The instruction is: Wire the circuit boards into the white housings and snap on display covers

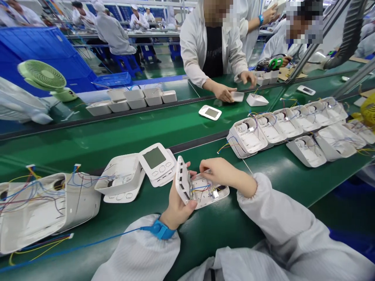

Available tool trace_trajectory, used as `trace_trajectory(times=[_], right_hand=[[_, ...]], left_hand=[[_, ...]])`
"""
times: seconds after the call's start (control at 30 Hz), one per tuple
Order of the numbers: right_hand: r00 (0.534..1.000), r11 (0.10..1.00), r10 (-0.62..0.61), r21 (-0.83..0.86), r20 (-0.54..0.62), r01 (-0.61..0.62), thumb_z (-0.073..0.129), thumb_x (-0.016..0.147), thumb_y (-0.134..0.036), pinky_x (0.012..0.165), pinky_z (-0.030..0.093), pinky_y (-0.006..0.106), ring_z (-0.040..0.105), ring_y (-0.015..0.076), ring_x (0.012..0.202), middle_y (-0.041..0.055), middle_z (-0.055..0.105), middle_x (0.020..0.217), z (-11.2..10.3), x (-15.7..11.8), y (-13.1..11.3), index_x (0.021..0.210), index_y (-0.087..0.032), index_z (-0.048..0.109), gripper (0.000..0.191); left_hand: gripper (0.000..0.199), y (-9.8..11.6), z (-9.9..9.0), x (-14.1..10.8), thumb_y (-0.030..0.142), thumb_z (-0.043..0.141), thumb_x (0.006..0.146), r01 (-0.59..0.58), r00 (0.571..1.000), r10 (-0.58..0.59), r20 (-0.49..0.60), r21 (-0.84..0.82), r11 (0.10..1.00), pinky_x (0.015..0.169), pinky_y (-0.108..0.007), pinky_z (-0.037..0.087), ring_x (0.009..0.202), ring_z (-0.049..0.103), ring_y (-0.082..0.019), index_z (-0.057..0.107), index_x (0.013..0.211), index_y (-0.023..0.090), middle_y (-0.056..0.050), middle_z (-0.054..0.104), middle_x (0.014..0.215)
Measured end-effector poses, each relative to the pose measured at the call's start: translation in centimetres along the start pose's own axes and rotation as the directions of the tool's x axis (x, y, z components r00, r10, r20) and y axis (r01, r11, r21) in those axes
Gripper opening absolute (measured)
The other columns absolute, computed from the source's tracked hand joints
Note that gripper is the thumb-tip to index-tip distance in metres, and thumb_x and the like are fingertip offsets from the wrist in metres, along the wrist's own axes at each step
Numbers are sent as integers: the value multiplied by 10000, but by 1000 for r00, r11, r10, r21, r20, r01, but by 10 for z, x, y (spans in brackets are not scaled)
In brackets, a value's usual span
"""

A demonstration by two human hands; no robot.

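My left hand [177, 205], with a blue wrist strap [161, 229] on its wrist, grips a white front cover [182, 181] tilted up on edge. Below and right of the cover lies an opened white device housing [206, 201] with coloured wires inside, and my left thumb rests by its near edge. My right hand [218, 169] reaches over the housing with its fingers bent down toward the wires; what the fingertips hold, if anything, is hidden. Left of my hands, a white front cover with a grey screen [155, 159] lies on another cover.
Wired white housings stand in stacks at left [79, 199] and in rows at right [249, 136]. A conveyor belt [164, 125] runs across, carrying a screened device [210, 112]. Opposite, a co-worker's hand [224, 91] touches a white part. A green fan [43, 76] stands at far left.
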State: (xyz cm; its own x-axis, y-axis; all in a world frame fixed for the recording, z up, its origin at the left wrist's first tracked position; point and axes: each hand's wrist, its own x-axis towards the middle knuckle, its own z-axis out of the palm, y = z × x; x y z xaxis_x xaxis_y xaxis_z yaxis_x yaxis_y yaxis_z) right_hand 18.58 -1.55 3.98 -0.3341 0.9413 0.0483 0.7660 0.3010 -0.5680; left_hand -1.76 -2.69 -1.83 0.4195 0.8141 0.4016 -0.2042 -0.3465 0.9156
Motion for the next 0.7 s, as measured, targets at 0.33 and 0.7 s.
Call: trace_trajectory(times=[0.33, 0.7], right_hand=[[970, 855, -161, -465, 182, 229, 583, 875, -159, 653, 334, 339, 524, 220, 829, 95, 598, 907, 8, -4, -19, 917, -137, 672, 101], [964, 928, -245, -313, -104, 202, 614, 913, -260, 652, 350, 294, 518, 163, 727, 25, 625, 806, 21, -6, -7, 829, -176, 617, 119]], left_hand=[[653, 0, -2, 1, 382, 566, 898, -6, 995, 5, 95, 13, 1000, 1123, -535, 369, 1344, 438, -335, 315, 1476, 213, -159, 433, 1454], [642, -2, -7, 3, 482, 591, 852, -7, 998, 7, 64, -4, 1000, 1140, -585, 316, 1339, 435, -373, 426, 1406, 203, -163, 420, 1457]])
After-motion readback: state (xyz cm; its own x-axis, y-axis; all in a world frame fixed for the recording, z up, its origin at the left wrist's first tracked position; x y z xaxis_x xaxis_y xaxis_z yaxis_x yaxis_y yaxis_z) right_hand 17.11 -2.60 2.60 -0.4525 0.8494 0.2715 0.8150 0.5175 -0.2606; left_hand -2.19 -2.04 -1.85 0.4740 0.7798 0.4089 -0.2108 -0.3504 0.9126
